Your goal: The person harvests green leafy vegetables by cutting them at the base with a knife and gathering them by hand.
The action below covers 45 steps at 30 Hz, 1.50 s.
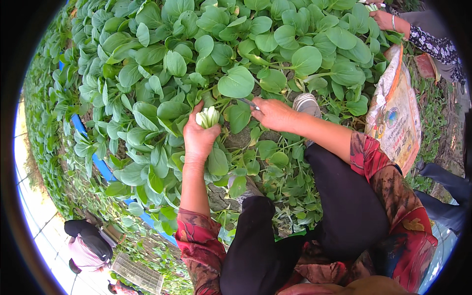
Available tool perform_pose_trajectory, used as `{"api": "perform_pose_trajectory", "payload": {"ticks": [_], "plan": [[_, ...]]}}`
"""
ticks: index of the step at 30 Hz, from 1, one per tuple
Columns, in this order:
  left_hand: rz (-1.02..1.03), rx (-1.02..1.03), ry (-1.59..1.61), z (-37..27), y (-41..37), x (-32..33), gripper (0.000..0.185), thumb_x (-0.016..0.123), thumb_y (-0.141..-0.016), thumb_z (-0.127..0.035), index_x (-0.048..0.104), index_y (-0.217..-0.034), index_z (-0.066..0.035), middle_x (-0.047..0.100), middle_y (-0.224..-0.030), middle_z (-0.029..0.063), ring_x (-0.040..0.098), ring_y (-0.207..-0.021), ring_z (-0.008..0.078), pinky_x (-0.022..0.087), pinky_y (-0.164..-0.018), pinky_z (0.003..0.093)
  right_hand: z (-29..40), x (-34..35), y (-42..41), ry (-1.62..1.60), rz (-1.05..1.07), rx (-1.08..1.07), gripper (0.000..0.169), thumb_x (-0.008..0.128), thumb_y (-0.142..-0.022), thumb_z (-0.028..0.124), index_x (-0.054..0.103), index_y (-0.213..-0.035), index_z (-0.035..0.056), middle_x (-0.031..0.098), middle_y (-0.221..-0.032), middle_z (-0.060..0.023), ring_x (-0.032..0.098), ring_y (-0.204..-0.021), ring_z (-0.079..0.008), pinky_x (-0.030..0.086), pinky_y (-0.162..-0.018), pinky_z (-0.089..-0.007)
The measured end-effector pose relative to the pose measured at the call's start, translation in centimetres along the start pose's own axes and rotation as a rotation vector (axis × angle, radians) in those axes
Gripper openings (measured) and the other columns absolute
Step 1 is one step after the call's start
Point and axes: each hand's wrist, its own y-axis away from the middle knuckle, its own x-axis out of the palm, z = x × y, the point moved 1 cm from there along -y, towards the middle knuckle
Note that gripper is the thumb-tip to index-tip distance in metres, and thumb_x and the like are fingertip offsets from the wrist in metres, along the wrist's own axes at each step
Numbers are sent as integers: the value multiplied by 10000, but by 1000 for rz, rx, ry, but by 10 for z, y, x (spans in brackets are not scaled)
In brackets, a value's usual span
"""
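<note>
My left hand (201, 134) grips a bunch of leafy greens by the stems, with the pale cut ends (207, 117) facing up toward me. Its leaves hang down beside and below the hand among the other plants. In my right hand (271, 113) is a knife (246, 101), its dark blade pointing left beneath a broad round leaf (236, 82). Part of the blade is hidden by that leaf. Dense leafy green plants (177, 62) grow in front of both hands.
A printed woven sack (396, 114) with an orange edge stands at the right. Beyond it, a co-worker's hand (383, 19) holds cut stems. A blue hose or strip (99, 162) crosses the left. At lower left are another person (88, 243) and a plastic crate (138, 273).
</note>
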Motion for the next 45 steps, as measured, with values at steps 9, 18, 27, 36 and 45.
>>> {"api": "perform_pose_trajectory", "payload": {"ticks": [9,18,27,36,45], "plan": [[81,29,-375,6,1,7,666,673,-662,-168,485,-1299,-124,658,-1028,173,640,-916,339,505,-845,392,-1,13,-27,52,72,63,314,480,-906,194,500,-1117,-37,633,-901,-248,606,-868,-417,467,-757,-490],[-9,-25,-71,24,-3,-1,442,686,-645,-105,560,-1058,-11,677,-885,127,659,-809,252,505,-786,340,2,16,-25,109,144,91,281,476,-917,189,494,-1091,-31,612,-834,-265,590,-819,-442,461,-753,-501],[179,-150,610,22,15,-11,765,695,-674,82,380,-1370,42,611,-1163,121,607,-988,168,517,-866,315,8,13,-17,-1009,65,267,268,620,-903,279,551,-1031,54,493,-648,1,420,-423,-46,341,-352,-212],[410,-172,870,-14,64,-12,864,649,-617,118,332,-1412,2,595,-1166,256,660,-924,292,576,-752,371,13,-16,29,-951,38,168,188,703,-811,145,631,-937,26,560,-603,-11,446,-401,-41,337,-357,-203],[391,-165,862,-39,59,27,712,756,-632,67,513,-1293,-37,638,-1114,50,594,-982,126,475,-897,291,43,-29,68,-1025,118,79,139,642,-869,175,587,-928,61,554,-609,-6,446,-422,-40,333,-382,-192]]}}
